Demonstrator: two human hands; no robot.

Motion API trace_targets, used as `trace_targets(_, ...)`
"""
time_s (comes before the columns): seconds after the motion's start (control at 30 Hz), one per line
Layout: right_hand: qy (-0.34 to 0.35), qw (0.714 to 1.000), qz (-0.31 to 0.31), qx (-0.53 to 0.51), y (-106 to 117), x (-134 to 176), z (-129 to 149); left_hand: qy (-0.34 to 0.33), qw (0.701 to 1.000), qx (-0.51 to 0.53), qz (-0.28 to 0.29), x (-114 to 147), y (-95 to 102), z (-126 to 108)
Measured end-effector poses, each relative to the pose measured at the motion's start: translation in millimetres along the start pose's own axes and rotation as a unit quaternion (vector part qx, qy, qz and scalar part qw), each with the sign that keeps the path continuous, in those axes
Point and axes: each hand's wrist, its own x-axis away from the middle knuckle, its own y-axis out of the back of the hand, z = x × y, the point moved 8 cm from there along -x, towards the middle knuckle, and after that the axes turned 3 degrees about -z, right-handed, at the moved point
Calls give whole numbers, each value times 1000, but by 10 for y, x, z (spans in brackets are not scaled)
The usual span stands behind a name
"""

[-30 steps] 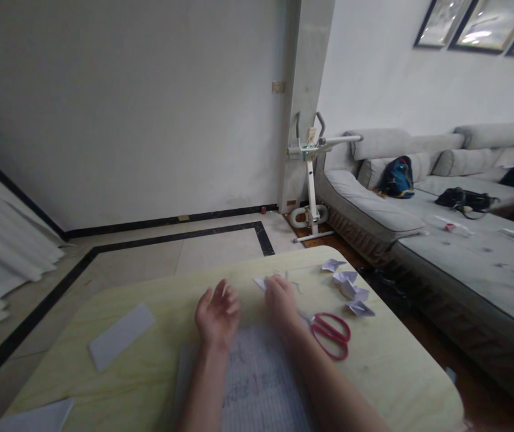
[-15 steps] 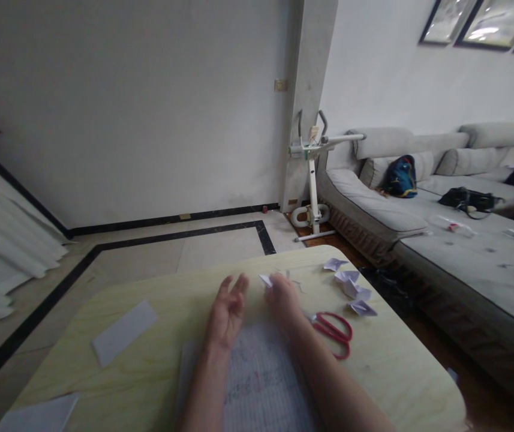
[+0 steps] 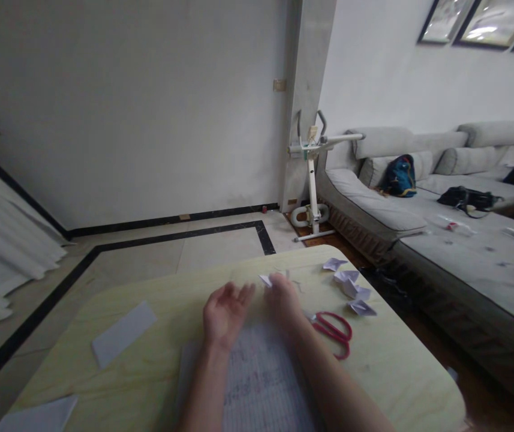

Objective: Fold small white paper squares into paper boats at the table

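Observation:
My right hand (image 3: 282,298) is closed on a small folded white paper (image 3: 264,280), whose pointed tip sticks out to the left of the fingers. Just left of it, my left hand (image 3: 224,312) is held palm up with its fingers apart, slightly blurred and holding nothing. Beneath my forearms lies a lined sheet with handwriting (image 3: 261,384). Red-handled scissors (image 3: 335,330) rest right of my right wrist, their blades mostly hidden by the arm. Several folded paper boats (image 3: 347,277) sit at the table's far right corner.
On the left of the wooden table (image 3: 162,318) lie a white paper rectangle (image 3: 124,333) and another white paper (image 3: 38,414) by the near edge. Thin paper scraps (image 3: 293,278) lie beyond my right hand. A grey sofa (image 3: 373,204) and a white exercise machine (image 3: 313,180) stand behind.
My left hand has turned and its fingers have swung right, closer to the folded paper. My right hand stays in place with the paper.

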Motion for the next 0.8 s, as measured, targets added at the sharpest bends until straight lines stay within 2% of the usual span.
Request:
trace_targets(0.17,-49,996,14,-71,-38,17,-65,-41,997,-58,-18,1,8,-19)
trace_targets(0.3,-41,998,26,-30,-67,60,-41,-90,978,-178,-66,-12,56,-33)
trace_targets(0.4,-37,998,44,0,-94,92,-41,-67,964,-245,-75,-10,71,38)
trace_targets(0.57,-53,996,77,15,-134,109,-115,-26,949,-310,-57,10,80,156)
trace_targets(0.7,-52,995,89,10,-160,118,-142,-40,917,-394,-49,18,71,186)
trace_targets(0.8,-46,994,101,21,-185,139,-136,-58,905,-416,-64,17,85,154)
